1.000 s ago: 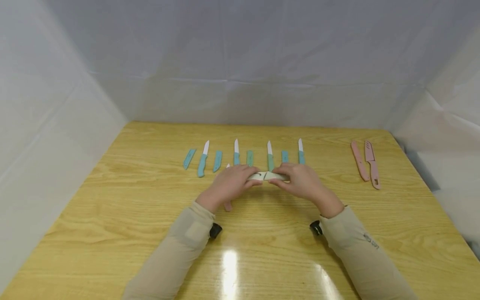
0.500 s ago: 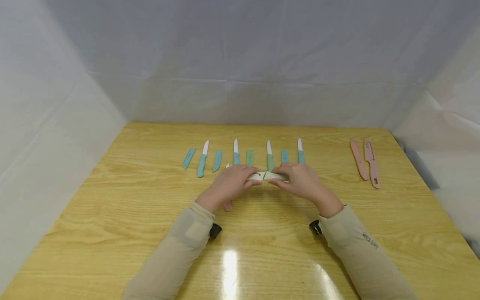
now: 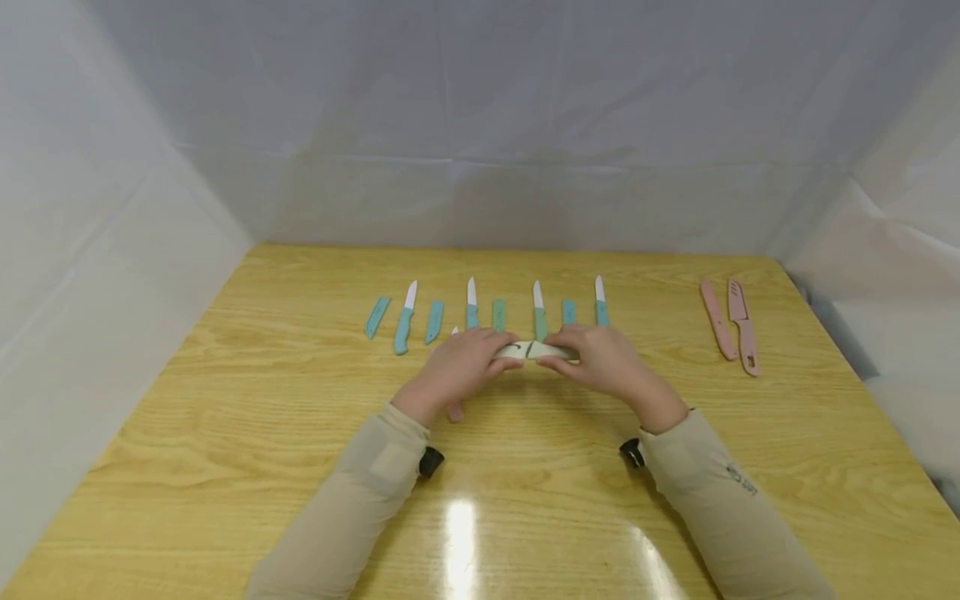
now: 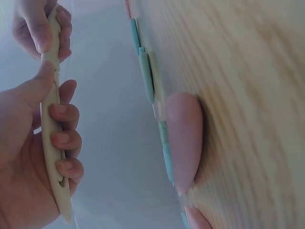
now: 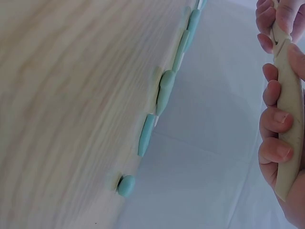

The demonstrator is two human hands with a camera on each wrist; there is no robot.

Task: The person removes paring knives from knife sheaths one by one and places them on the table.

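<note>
A cream-coloured sheathed knife (image 3: 513, 352) is held crosswise above the table, its two parts meeting at a slanting seam. No blade shows. My left hand (image 3: 467, 362) grips the left part; in the left wrist view the fingers curl round this slotted length of the knife (image 4: 50, 143). The right part is gripped by my right hand (image 3: 602, 360), and in the right wrist view that end of the knife (image 5: 289, 100) tapers to a point below the fingers. Under my left hand lies a pink-handled knife (image 3: 455, 412), mostly hidden, with its pale tip showing beyond the knuckles.
Across the wooden table (image 3: 300, 417), beyond my hands, teal knives (image 3: 403, 331) and a green knife (image 3: 540, 323) lie unsheathed. Teal sheaths (image 3: 434, 322) and a green sheath (image 3: 498, 313) alternate with them. At right lie a slotted pink knife (image 3: 743, 329) and a long pink piece (image 3: 718, 320).
</note>
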